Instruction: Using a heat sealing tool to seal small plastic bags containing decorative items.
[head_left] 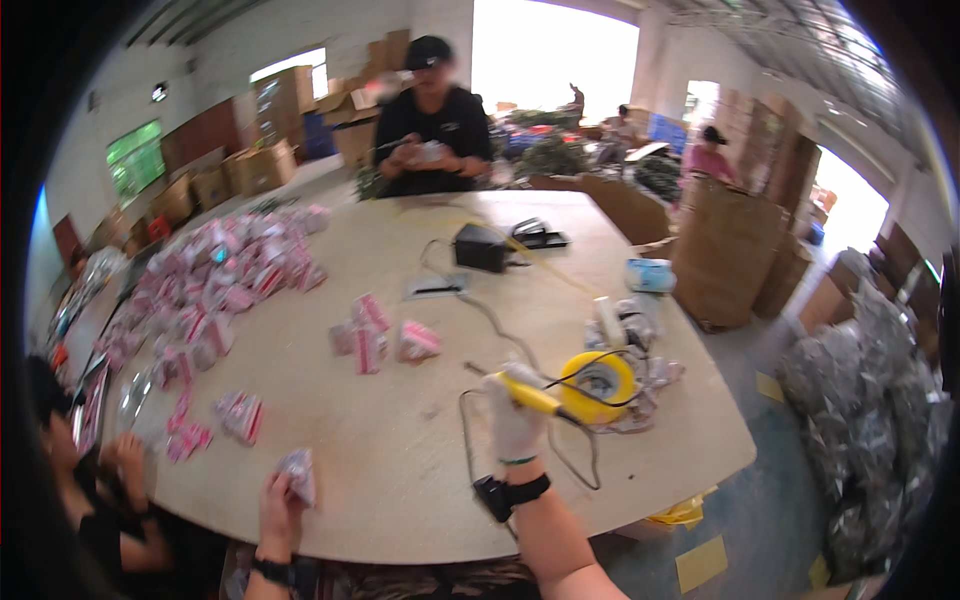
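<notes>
Above the table (pixel 400 505), the gloved right hand (pixel 515 425) closes its fingers around a yellow tool (pixel 530 393), long axis slanting, blurred tip pointing left and slightly away. Near the edge, the left hand (pixel 279 512) pinches a packet (pixel 301 474), partly hidden, axis unclear.

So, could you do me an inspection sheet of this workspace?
Surface: pale tabletop with rounded corners; damage: nothing seen.
Job's things: large heap of pink-and-white packets at left, a few lying apart; yellow tool.
Clutter: yellow roll, black box, blue-and-white container.
Hands: left hand holds a small packet; gloved right hand grips the yellow tool.
Cables: dark cord loops beside the right hand; its ends are unclear.
Surroundings: co-worker opposite, cardboard boxes, grey plastic bags.
</notes>
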